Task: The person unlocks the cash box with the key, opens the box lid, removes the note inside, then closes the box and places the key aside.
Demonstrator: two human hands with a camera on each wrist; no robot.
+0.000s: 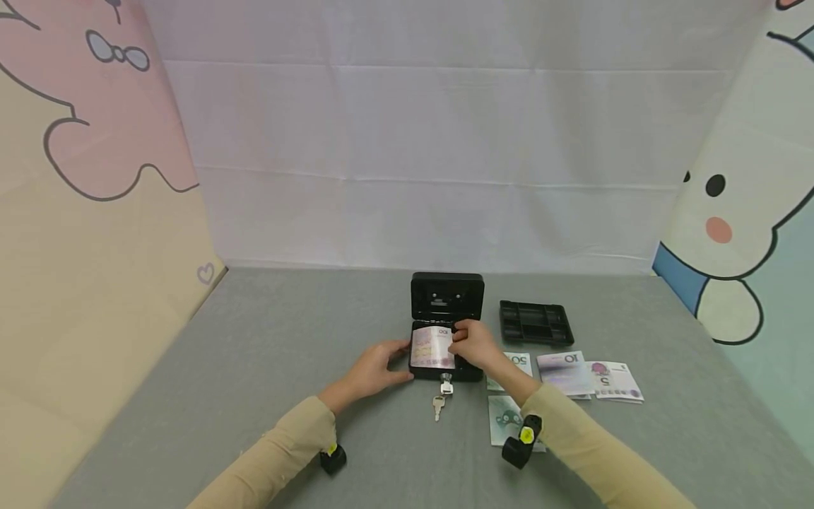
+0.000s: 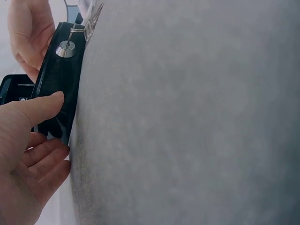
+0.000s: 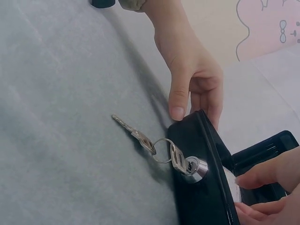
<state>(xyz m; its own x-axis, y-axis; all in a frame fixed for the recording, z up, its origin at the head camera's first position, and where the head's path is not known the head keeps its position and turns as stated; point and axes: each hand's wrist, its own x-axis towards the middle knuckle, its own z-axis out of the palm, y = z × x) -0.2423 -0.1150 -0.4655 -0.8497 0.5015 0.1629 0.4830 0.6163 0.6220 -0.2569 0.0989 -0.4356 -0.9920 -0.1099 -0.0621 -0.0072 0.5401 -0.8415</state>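
Note:
A small black cash box [image 1: 446,297] stands with its lid raised, and a pinkish 100 banknote [image 1: 432,346] lies in its left part. My right hand [image 1: 473,343] pinches the right edge of this note inside the box; in the right wrist view the note's pale edge [image 3: 232,185] shows by the thumb. My left hand [image 1: 375,367] holds the box's left front corner, thumb on the front wall [image 2: 61,75] and fingers at the side. From the silver lock [image 3: 196,168] hangs a ring with keys [image 1: 439,406]. Whether more notes lie beneath is hidden.
Right of the box lies a black compartment tray [image 1: 537,323]. Nearer are green notes [image 1: 505,417], partly under the right forearm, purple 10 notes [image 1: 564,373] and 5 notes [image 1: 613,382]. The grey tabletop [image 1: 305,311] meets a white cloth backdrop [image 1: 413,141].

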